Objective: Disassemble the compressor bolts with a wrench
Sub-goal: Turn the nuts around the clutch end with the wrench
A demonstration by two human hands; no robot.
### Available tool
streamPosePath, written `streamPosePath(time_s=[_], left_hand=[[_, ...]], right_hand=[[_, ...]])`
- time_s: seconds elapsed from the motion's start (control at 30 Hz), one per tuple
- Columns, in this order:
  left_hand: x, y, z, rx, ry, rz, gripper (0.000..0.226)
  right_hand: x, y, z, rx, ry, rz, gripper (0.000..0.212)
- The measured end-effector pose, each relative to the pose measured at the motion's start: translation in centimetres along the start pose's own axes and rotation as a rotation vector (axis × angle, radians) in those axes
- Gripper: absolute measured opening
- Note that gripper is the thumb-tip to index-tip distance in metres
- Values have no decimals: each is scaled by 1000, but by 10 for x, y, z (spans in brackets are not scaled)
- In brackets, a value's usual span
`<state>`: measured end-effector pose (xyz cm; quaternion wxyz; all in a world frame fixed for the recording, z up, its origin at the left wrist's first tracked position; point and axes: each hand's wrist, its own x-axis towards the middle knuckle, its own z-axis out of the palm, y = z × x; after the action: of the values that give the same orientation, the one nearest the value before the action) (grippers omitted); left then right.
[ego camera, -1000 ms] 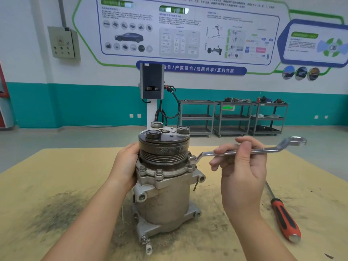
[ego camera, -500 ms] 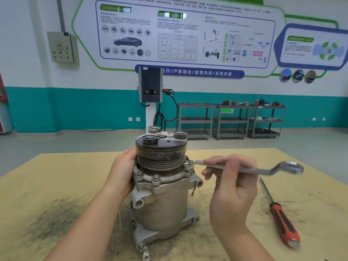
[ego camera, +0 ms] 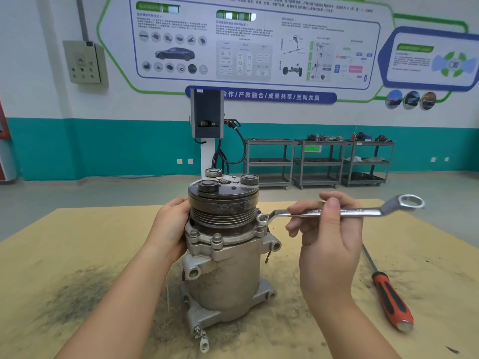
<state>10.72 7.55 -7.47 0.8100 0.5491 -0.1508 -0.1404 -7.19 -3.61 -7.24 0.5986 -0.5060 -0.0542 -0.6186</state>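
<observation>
A grimy metal compressor [ego camera: 225, 275] stands upright on the table, pulley end up. My left hand [ego camera: 169, 229] grips its left side just below the pulley. My right hand [ego camera: 326, 237] pinches the shaft of a silver ring wrench [ego camera: 363, 211] between thumb and fingers. The wrench lies roughly level, and its near ring [ego camera: 262, 219] sits over a bolt on the compressor's right flange. Two more flange bolts [ego camera: 216, 239] show at the front.
A red-and-black screwdriver [ego camera: 391, 299] lies on the yellow-brown tabletop [ego camera: 77, 255] to the right of my right arm. Dark dust marks the table at the left. Far behind stand a charging post [ego camera: 207, 117] and metal shelf carts [ego camera: 316, 161].
The wrench handle dipped and swung, then came back up to about level, its ring staying on the right flange bolt. My left hand has kept its hold on the compressor.
</observation>
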Motion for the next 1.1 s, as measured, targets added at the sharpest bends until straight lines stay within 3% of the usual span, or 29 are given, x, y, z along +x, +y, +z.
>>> streamPosePath(time_s=[0.13,0.37,0.43,0.57,0.63,0.73,0.8,0.87,1.0,1.1], left_hand=[[-3,2,2,-8,-11,-1,18],[-5,3,2,-24,-18,-1,19],[-5,3,2,-26,-20,0,18],[-5,3,2,-21,-16,6,17],[-5,2,2,-28,-18,5,18],[-5,2,1,-33,-20,-1,18],[-4,1,0,-28,-18,-2,19],[-4,2,0,-26,-21,-7,20],[-6,3,2,-33,-21,-4,21],[-7,4,2,-40,-16,-2,21]], right_hand=[[13,5,-6,131,69,274,19],[31,9,-15,300,22,631,20],[30,11,-15,288,17,625,25],[22,14,-8,202,23,386,25],[22,14,-9,236,30,391,24],[28,17,-17,371,83,712,25],[31,20,-19,395,89,824,26],[30,22,-17,337,67,712,26],[20,17,-9,140,-15,265,23],[10,18,-5,116,60,193,21]])
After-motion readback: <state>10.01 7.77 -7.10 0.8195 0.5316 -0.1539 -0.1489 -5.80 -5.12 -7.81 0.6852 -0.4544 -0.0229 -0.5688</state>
